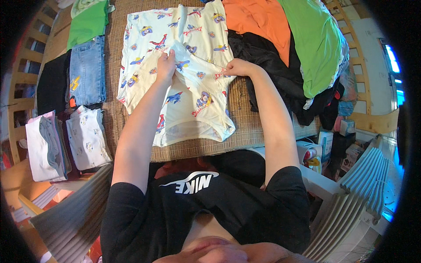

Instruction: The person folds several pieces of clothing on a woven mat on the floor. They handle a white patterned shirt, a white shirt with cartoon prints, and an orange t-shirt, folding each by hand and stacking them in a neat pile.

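Observation:
A pale cotton shirt (197,98) with a cartoon print of red, blue and yellow figures lies spread on a woven mat. Its neck opening faces me, near the mat's front edge. One side of the shirt is partly folded over the middle. My left hand (167,65) pinches the fabric near the centre, thumb on top. Off to the right, my right hand (241,67) grips the shirt's side edge between bent fingers. What the fingers hold underneath is hidden.
Folded jeans (87,72), black cloth (52,82) and green cloth (88,28) line the left, with folded white garments (88,138) nearer me. Heaped on the right are orange (260,26), black (269,72) and green garments (315,49). Wooden rails (360,70) border the woven mat (243,111).

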The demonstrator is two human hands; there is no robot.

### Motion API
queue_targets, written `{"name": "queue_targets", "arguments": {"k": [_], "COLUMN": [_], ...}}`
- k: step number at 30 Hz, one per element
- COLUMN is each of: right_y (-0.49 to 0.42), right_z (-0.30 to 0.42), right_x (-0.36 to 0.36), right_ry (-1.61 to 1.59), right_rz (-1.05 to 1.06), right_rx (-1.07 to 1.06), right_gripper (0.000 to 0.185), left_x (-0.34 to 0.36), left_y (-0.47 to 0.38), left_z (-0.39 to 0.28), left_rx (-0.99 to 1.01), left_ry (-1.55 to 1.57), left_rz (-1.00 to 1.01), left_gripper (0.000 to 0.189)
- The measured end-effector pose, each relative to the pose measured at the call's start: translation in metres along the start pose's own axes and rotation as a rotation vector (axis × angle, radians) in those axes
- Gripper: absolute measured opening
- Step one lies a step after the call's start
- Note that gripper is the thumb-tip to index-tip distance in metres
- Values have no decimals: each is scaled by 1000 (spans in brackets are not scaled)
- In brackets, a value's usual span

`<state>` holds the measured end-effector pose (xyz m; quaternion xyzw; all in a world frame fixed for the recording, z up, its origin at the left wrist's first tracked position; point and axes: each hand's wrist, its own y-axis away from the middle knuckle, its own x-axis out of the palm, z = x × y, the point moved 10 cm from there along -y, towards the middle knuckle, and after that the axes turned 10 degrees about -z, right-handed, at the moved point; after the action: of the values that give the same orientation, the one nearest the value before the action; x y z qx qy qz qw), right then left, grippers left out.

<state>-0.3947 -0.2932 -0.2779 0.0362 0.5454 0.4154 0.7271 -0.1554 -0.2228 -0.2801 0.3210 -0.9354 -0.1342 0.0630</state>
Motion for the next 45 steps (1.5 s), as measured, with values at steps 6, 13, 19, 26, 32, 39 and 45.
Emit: {"name": "queue_targets", "arguments": {"k": [6,13,19,26,32,39,45], "right_y": [18,77,131,151,108,63,69], "right_z": [-1,47,71,45,26,-17,-25], "right_x": [-25,8,65,73,-4,6,3], "right_ry": [369,227,112,43,-96,75,38], "right_rz": [-226,-317,-274,-26,-773,-612,-570], "right_rx": [190,414,513,451,338,374,425], "right_gripper": [38,40,27,24,35,31,33], "left_x": [-6,-9,-4,-5,-2,20,26], "left_y": [-17,-28,-36,-34,-21,-22,-29], "left_z": [7,15,14,4,8,-13,-20], "left_rx": [6,36,-95,140,-117,-85,31], "left_ry": [-83,5,159,-41,46,-100,-455], "left_rz": [96,80,114,106,224,479,506], "left_gripper": [21,20,36,45,43,34,17]}}
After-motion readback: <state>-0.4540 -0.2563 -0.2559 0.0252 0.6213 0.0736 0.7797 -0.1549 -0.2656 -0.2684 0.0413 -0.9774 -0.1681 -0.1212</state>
